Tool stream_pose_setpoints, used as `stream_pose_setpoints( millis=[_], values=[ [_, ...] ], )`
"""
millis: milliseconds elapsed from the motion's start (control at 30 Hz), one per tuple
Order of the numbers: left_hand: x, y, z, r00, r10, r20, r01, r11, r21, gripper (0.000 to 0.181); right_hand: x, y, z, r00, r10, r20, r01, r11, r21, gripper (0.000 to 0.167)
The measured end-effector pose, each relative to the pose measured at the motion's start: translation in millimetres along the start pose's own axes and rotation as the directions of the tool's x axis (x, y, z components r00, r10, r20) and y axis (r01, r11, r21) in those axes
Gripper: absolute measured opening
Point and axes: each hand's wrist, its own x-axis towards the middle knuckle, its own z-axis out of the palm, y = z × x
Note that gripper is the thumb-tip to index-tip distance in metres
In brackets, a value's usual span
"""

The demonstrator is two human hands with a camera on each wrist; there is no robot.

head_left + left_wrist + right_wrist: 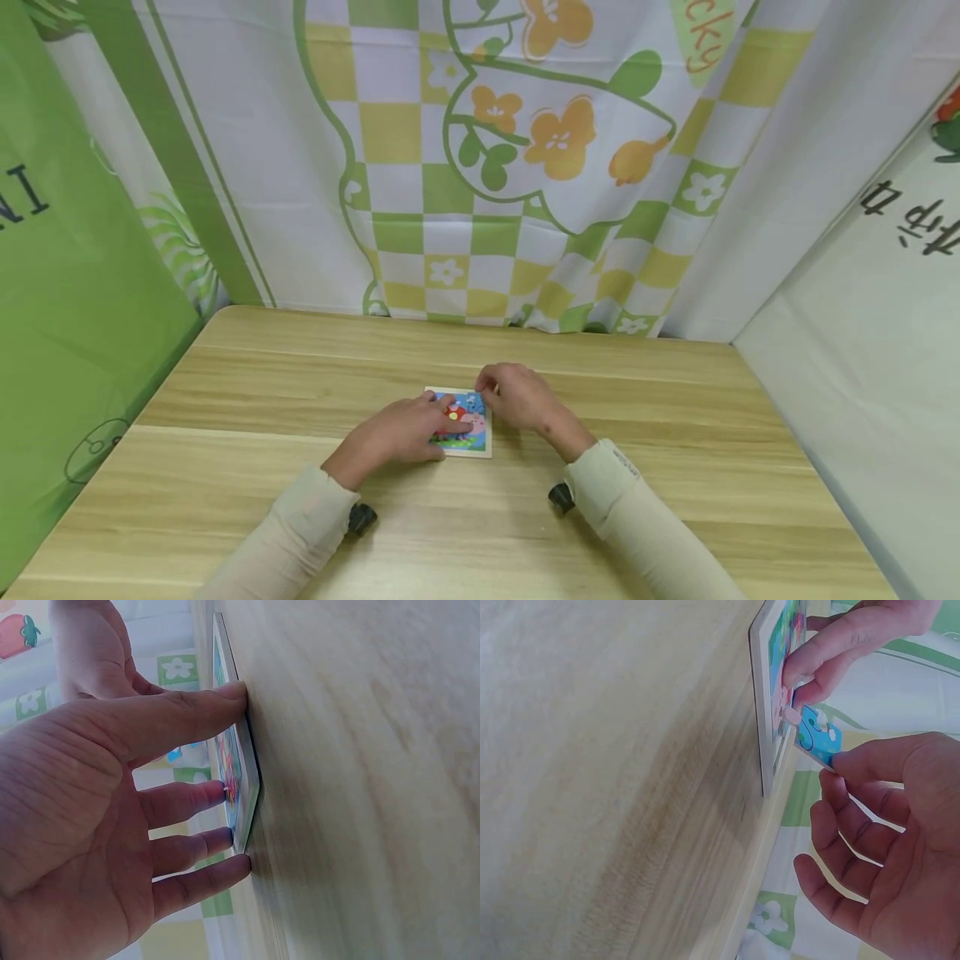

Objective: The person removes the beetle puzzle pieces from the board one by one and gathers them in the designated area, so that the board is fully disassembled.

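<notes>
A small square jigsaw puzzle (pixel 480 443) with a pale wooden frame and a colourful cartoon picture lies flat on the table. Across its left part rests my left hand (pixel 408 429), fingers spread and fairly straight, touching the picture and the frame's edge; this covers part of the picture. At the far right corner, my right hand (pixel 521 396) pinches a blue puzzle piece (pixel 819 739) between thumb and index finger. The right wrist view shows this piece tilted up at the board, with its inner end close to the other pieces. The other right fingers are loosely curled.
The wood-grain table (pixel 637 517) extends around the puzzle. Behind it hangs a checked, flowered curtain (pixel 480 242), with a green cloth (pixel 82 275) on the left and a white cloth (pixel 870 350) on the right. Black wrist devices (pixel 561 497) sit beneath the sleeves.
</notes>
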Motion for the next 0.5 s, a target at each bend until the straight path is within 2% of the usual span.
stream_pose_setpoints(
  millis=[233, 500],
  values=[
    [-0.1, 0.8, -0.2, 1.000, -0.017, 0.001, 0.017, 1.000, 0.001, 0.055, -3.6, 4, -5, 0.999, 0.028, -0.046, -0.027, 0.999, 0.027, 0.011],
    [0.1, -1.1, 1.6, 1.000, 0.005, -0.024, -0.005, 1.000, 0.001, 0.055, -12.0, 18, -14, 0.998, 0.060, -0.029, -0.058, 0.997, 0.046, 0.011]
  ],
)
